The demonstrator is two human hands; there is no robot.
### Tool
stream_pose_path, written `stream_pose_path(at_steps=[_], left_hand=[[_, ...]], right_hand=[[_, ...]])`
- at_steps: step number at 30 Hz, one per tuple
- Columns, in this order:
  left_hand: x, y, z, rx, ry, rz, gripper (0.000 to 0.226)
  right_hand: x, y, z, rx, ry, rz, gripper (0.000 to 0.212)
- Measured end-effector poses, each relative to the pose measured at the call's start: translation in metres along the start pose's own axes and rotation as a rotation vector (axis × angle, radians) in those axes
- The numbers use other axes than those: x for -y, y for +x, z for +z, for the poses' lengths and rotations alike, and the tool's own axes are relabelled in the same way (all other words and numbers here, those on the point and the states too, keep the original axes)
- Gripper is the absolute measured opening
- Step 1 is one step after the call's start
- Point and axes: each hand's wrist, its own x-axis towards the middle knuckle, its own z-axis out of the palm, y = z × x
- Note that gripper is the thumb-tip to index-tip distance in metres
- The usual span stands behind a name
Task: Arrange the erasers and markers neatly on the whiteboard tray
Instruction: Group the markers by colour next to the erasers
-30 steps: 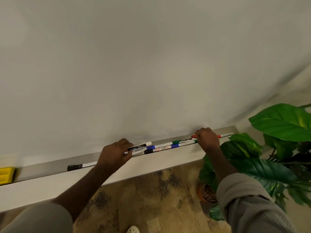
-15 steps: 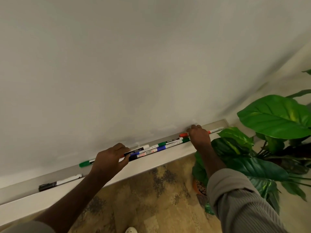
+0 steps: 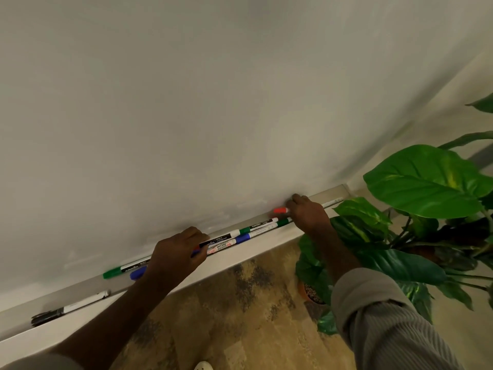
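- The bundle of markers lies along the whiteboard tray, in its right half, with the bodies side by side and parallel to the front edge.
- A second ago only a black marker showed at the left of my left hand; now a green cap and a blue cap stick out there, so the row has become longer toward the left end.
- My left hand is curled over the markers and grips them from above.
- My right hand rests on the right end of the row, fingers bent over the red-capped marker; I judge that it holds it.
- The black marker lies apart, near the left end, not yet joined to the row.
- No eraser is in view now, so I think this part of the task remains.
- A potted plant stands just beside the right end of the tray.
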Motion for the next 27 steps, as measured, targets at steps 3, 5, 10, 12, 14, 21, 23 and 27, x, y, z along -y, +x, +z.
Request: stream_pose_path(at_steps=[3,5,10,12,14,21,23,27], left_hand=[[-0.002,0.005,0.003,0.028,0.009,0.000,0.030],[-0.003,0.007,0.006,0.039,0.008,0.004,0.030],[-0.007,0.009,0.011,0.043,0.006,-0.003,0.023],[-0.007,0.006,0.013,0.064,-0.004,0.005,0.023],[-0.005,0.003,0.014,0.084,-0.013,0.002,0.022],[0.001,-0.011,0.012,0.110,0.017,-0.048,0.035],[0.002,-0.013,0.010,0.107,0.017,-0.047,0.035],[0.005,-0.017,0.013,0.084,-0.013,-0.023,0.031]], right_hand=[[-0.011,-0.004,-0.008,-0.142,0.039,-0.002,0.027],[-0.021,-0.006,-0.013,-0.192,0.066,-0.015,0.025],[-0.043,-0.006,-0.015,-0.068,0.198,0.105,0.017],[-0.052,-0.002,-0.014,0.054,0.169,0.164,0.020],[-0.061,0.003,-0.014,0.138,0.087,0.209,0.022],[-0.077,0.012,-0.010,0.349,-0.035,0.408,0.051],[-0.076,0.013,-0.006,0.362,-0.083,0.397,0.051],[-0.071,0.015,-0.003,0.329,-0.148,0.333,0.044]])
